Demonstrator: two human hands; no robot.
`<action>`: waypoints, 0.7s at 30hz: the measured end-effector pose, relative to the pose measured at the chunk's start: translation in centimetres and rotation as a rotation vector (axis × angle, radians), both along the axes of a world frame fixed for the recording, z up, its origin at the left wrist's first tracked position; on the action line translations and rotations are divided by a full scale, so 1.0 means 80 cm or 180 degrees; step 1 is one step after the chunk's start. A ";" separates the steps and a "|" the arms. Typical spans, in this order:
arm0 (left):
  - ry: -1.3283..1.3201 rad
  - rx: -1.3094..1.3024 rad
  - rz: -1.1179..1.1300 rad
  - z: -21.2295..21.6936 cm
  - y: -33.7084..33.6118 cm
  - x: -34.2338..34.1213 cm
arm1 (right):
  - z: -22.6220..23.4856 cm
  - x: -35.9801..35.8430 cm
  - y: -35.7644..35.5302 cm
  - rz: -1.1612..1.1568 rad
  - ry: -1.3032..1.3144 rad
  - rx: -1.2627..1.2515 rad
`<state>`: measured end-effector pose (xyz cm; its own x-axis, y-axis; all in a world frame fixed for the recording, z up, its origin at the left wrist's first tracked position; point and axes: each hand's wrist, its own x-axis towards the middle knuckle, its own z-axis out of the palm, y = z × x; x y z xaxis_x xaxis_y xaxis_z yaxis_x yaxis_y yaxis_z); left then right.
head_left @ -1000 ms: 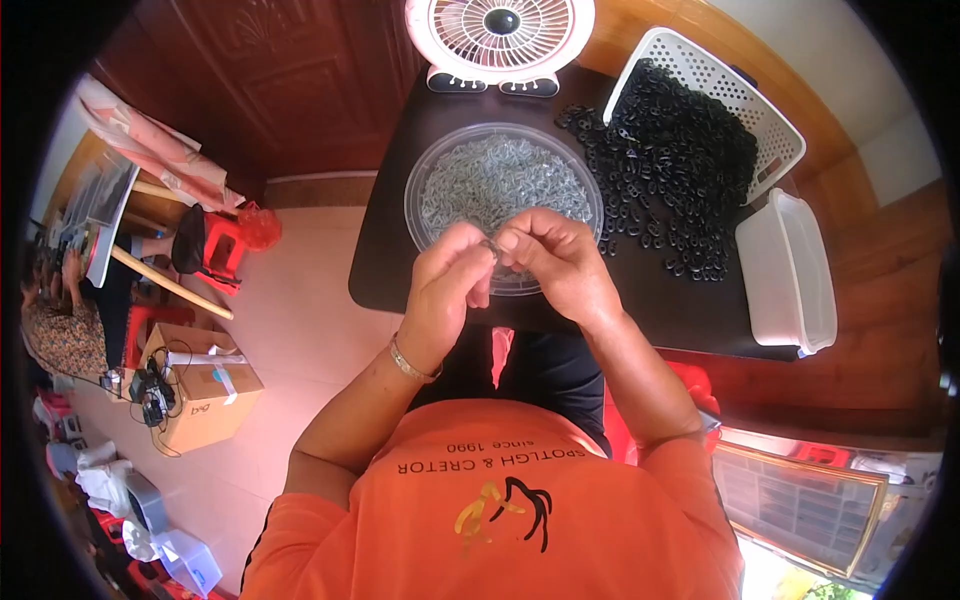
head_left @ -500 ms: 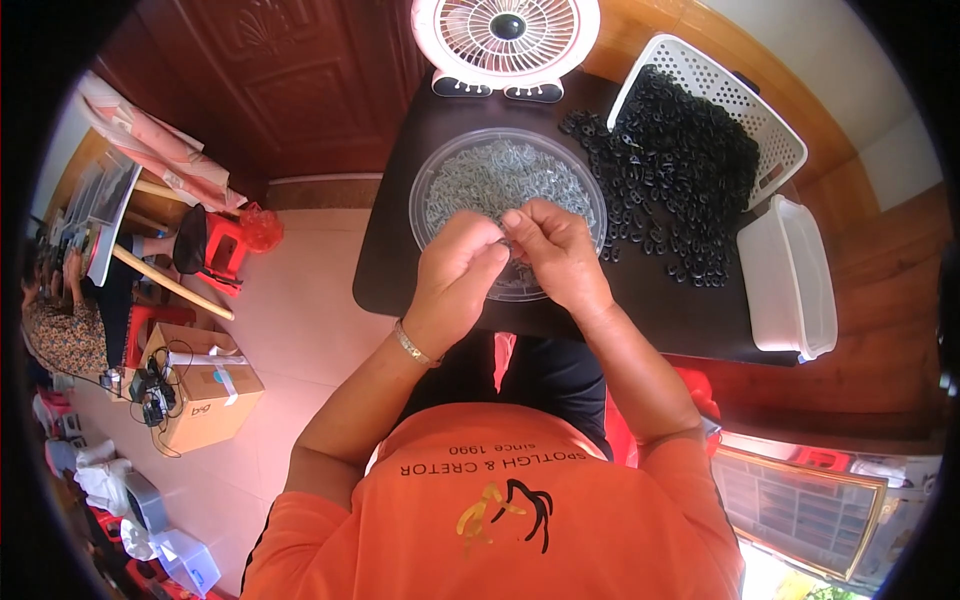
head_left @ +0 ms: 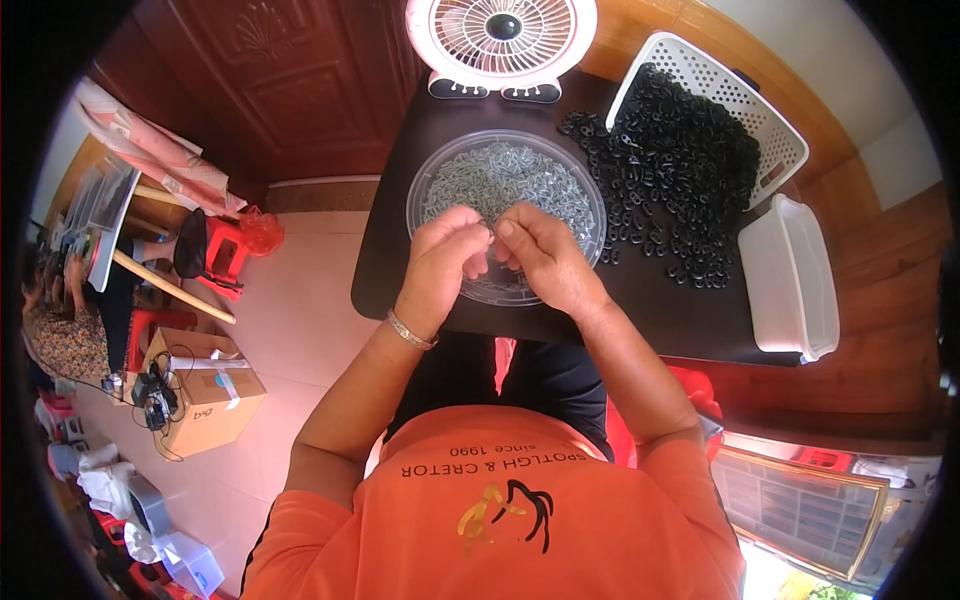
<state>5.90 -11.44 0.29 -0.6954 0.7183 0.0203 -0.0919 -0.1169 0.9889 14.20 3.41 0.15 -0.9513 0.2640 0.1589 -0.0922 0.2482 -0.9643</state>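
Note:
My left hand and my right hand are closed in pinches, fingertips close together over the near part of a round clear plastic tub. Whatever sits between the fingertips is too small and too hidden to name. The tub holds many small silvery-grey metal pieces. To its right, a heap of small black looped plastic pieces spills from a tipped white perforated basket onto the dark table.
A pink-and-white fan stands behind the tub. An upright white plastic bin is at the table's right edge. On the floor at left are a cardboard box with a cable and a red stool. Another person sits at far left.
My left hand has shifted slightly left, and my fingertips have drawn a little apart. Both hands stay over the tub.

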 end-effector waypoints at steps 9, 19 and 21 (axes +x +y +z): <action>0.0776 0.0308 -0.0032 -0.002 0.006 0.000 | 0.008 0.002 0.005 -0.0108 -0.0187 -0.0020; 0.0199 0.0044 -0.0220 0.008 0.006 0.000 | 0.006 0.002 0.009 -0.0034 -0.0263 0.0249; -0.0009 0.0052 -0.0246 0.008 0.006 -0.003 | 0.004 0.000 0.007 -0.0098 -0.0145 0.0252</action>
